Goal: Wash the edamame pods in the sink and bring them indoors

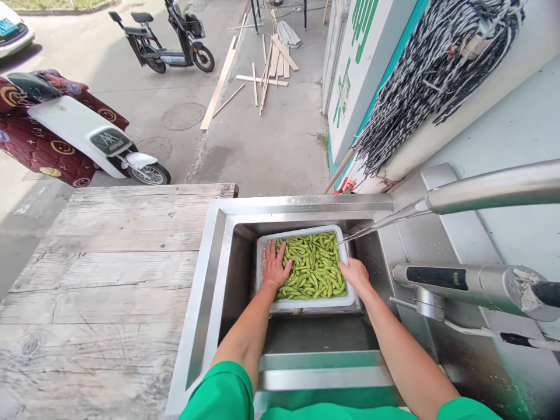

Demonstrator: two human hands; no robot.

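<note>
Lying between the two hands, the white rectangular plastic tray (314,303) of slim green pods (311,263) sits inside the deep stainless-steel sink (301,204), closer to its far edge than to its near edge. The longer axis of the tray seems to run from left to right, so each hand is at one short end. The left hand (274,268) rests flat at the left end, its fingers spread and touching the pods. The right hand (356,274) has its fingers bent on the right rim, apparently pinching it; the fingertips below are hidden.
</note>
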